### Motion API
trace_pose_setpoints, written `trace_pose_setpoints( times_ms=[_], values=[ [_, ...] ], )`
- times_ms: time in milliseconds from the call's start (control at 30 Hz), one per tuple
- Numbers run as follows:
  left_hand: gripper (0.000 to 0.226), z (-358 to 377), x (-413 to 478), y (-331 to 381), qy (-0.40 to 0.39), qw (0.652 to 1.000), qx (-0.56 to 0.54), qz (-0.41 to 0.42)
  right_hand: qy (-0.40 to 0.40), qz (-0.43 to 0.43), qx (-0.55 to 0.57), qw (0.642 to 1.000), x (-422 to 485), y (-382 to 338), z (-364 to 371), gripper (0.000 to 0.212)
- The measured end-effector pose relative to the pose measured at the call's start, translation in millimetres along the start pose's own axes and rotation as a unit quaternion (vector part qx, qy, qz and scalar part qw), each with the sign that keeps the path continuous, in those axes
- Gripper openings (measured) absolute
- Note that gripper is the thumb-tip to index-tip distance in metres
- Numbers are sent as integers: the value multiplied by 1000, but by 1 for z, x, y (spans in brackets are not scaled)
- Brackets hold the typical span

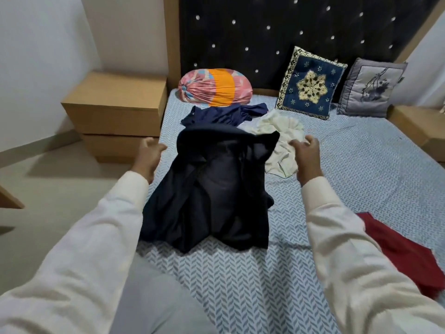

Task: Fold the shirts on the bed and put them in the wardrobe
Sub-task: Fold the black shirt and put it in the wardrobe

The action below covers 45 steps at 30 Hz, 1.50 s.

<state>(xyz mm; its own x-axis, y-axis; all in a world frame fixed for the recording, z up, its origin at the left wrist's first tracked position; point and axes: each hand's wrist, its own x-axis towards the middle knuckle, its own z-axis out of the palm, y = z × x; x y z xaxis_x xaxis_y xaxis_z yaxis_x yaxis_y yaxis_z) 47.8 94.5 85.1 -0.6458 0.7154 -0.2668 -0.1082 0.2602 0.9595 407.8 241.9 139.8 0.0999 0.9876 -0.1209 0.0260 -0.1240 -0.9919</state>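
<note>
Now slumping in a loose heap by the left edge of the bed: dark shirt. Hovering empty, fingers slack: left hand over that edge, right hand over the bed's middle. Likely handling soft, light, limp; favouring a pinch at both shoulders.

Bolster, pink and orange, against studded headboard; blue cushion and grey cushion leaning there, side by side; wooden cabinet at left.

Dim even indoor light, soft shadows, slight blur, wide-angle edge bending
</note>
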Motion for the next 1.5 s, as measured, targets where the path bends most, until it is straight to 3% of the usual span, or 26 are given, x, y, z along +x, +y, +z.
trace_pose_setpoints(
  times_ms=[33,100,167,233,300,367,467,533,600,700,767,833,867,967,1033,1067,1200,1300,1400,1500],
  values=[
    [65,-3,3,-26,6,998,64,-6,-3,0,-39,999,1,23,-4,50],
    [89,-7,-9,-74,-56,978,193,-48,-63,71,-123,988,-13,83,-7,57],
    [106,-7,-31,-114,-151,909,373,-108,-92,160,-238,954,-36,144,-14,98],
    [117,-5,-49,-144,-144,816,550,-101,-65,193,-389,898,-61,192,-20,113],
    [112,-2,-58,-155,-85,790,604,-67,-17,184,-459,869,-86,216,-24,95],
    [92,-5,-60,-156,-44,773,631,-51,-40,175,-407,895,-100,221,-20,67],
    [48,-17,-60,-164,-6,744,668,-1,-99,225,-203,948,-96,199,-14,31],
    [26,-25,-59,-170,1,777,629,21,-73,244,-63,965,-79,170,-20,9],
    [17,-27,-61,-171,9,837,546,43,-2,196,38,980,-55,140,-37,7],
    [13,-23,-65,-167,-4,870,485,89,127,102,201,966,-24,114,-68,41],
    [25,-17,-70,-170,-67,863,491,96,173,131,170,961,-19,122,-79,73],
    [45,-7,-74,-178,-100,845,518,89,157,203,81,963,-24,146,-79,90],
    [54,-2,-76,-182,-97,831,542,85,115,238,53,963,-31,160,-74,83],
    [66,8,-84,-186,-26,769,633,83,-88,324,-7,942,-53,200,-51,30],
    [69,1,-86,-187,33,758,648,70,-157,321,-32,934,-70,214,-32,15],
    [69,-5,-85,-188,53,762,643,53,-161,303,-35,938,-76,218,-23,18],
    [47,-21,-78,-190,56,800,597,-14,-82,242,-87,963,-82,221,12,41],
    [25,-23,-78,-187,56,802,595,-22,-48,170,-38,983,-79,220,25,42],
    [20,-24,-78,-189,48,808,587,3,9,83,28,996,-83,182,30,35],
    [36,-21,-76,-192,-4,827,561,35,84,-51,-50,994,-71,141,23,35]
  ],
)
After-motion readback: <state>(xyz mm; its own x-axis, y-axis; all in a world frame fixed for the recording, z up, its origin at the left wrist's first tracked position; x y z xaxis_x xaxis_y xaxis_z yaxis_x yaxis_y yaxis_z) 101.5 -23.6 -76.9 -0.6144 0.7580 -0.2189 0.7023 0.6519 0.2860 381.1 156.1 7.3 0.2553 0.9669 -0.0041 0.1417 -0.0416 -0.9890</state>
